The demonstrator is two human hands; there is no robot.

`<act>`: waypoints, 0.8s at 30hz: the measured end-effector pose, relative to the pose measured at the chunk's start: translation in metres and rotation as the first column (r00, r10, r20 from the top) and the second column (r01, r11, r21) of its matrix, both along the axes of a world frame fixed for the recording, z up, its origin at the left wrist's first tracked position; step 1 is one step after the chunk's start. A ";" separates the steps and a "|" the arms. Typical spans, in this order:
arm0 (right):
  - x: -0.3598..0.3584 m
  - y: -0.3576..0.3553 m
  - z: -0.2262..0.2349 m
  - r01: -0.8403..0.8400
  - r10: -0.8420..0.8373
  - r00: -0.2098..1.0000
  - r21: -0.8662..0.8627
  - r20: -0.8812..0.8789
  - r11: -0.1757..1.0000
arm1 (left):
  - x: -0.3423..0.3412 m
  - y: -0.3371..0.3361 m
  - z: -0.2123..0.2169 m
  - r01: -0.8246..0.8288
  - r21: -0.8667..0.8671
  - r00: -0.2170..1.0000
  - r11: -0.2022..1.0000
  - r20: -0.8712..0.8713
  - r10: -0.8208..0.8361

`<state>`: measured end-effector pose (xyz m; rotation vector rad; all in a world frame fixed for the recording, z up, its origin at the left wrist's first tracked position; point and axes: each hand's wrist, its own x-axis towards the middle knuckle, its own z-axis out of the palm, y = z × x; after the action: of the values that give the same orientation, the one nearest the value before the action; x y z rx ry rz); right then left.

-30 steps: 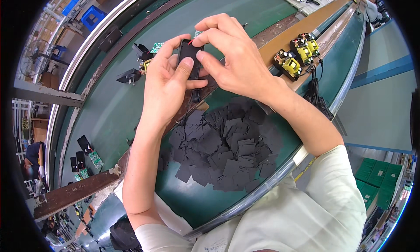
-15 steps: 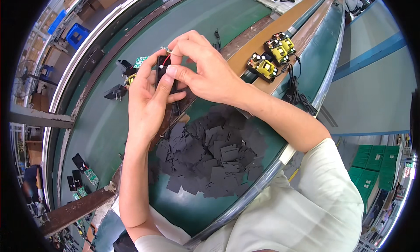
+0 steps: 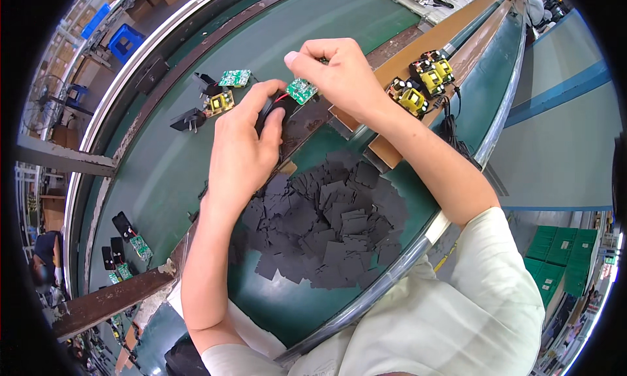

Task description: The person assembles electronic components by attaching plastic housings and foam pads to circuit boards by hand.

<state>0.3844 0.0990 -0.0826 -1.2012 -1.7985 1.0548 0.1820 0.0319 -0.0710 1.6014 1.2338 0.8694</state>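
Small green circuit board, wired to a black plastic shell, held over a green conveyor belt.

Left hand (image 3: 243, 155) closed around the black shell (image 3: 269, 108), thumb on top. Right hand (image 3: 336, 72) pinched shut, fingertips on the edge of the circuit board (image 3: 301, 90), raised just above the shell; a short red wire runs between the two. Board judged light, stiff and fragile: best gripped by its bare edges, clear of the parts on its face. Shell light, smooth, possibly slippery. Below: heap of black squares (image 3: 323, 222) on the belt (image 3: 170, 173). Near: spare boards (image 3: 226, 91), yellow-topped assemblies (image 3: 421, 85).
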 end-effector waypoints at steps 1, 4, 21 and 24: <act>-0.002 -0.002 0.002 -0.014 0.000 0.989 -0.094 -0.149 0.995 | 0.002 0.002 -0.008 -0.052 0.081 0.999 0.995 0.020 0.050; -0.005 -0.008 0.012 -0.078 0.005 0.943 -0.207 -0.333 0.975 | -0.002 0.005 0.003 -0.122 0.069 0.984 0.990 0.138 0.112; -0.028 -0.036 0.007 -0.074 0.102 0.993 0.340 -0.063 0.938 | -0.006 0.016 -0.017 -0.305 0.599 0.931 0.740 0.026 0.363; -0.030 -0.037 0.007 0.030 -0.019 0.999 0.543 -0.027 0.839 | -0.002 0.013 -0.017 -0.342 0.526 0.934 0.779 0.100 0.342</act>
<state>0.3547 0.0616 -0.0758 -0.8495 -1.8836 0.4735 0.1799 0.0453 -0.0877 1.8272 1.3851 1.5610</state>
